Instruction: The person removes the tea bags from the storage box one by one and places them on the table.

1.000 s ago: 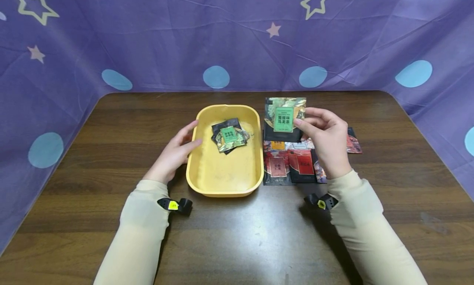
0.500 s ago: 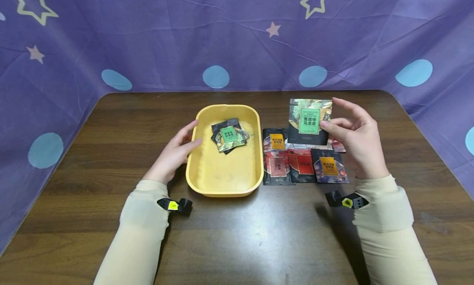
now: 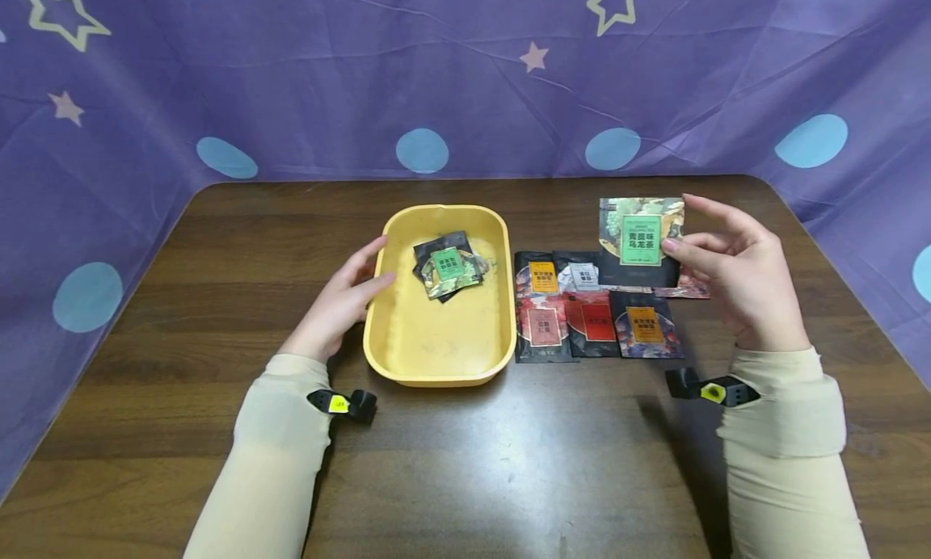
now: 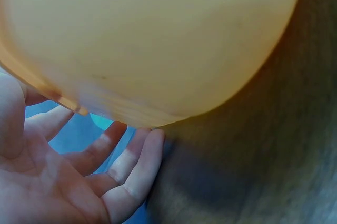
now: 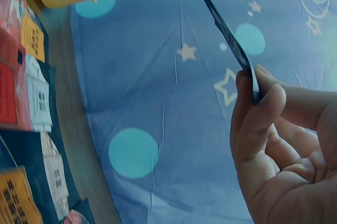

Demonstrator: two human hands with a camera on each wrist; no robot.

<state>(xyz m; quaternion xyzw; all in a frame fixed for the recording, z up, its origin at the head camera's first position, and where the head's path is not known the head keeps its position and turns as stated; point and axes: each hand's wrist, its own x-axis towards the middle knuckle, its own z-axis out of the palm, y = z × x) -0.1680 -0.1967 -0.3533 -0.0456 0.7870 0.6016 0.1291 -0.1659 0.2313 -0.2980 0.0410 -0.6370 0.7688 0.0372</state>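
My left hand (image 3: 330,313) holds the left side of a yellow plastic tray (image 3: 444,349), its thumb over the rim; in the left wrist view its other fingers curve up against the tray's outer wall. A few tea sachets (image 3: 448,268) lie overlapping inside, the top one with a green label. My right hand (image 3: 756,280) pinches a black tea sachet (image 3: 640,272) with a green label by its right edge, thumb in front. This sachet is upright in the head view, overlapping the sachets behind it, and shows edge-on in the right wrist view.
Right beside the tray, several tea sachets lie in two rows on the brown wooden table (image 3: 465,478), including a pink-labelled sachet (image 3: 543,325), a red-labelled sachet (image 3: 596,323) and an orange-labelled sachet (image 3: 646,325). A purple patterned curtain (image 3: 465,74) surrounds the table's back and sides.
My right hand has moved to the right with the green-labelled sachet, away from the tray, uncovering sachets on the table. The left hand and the tray have stayed in place.
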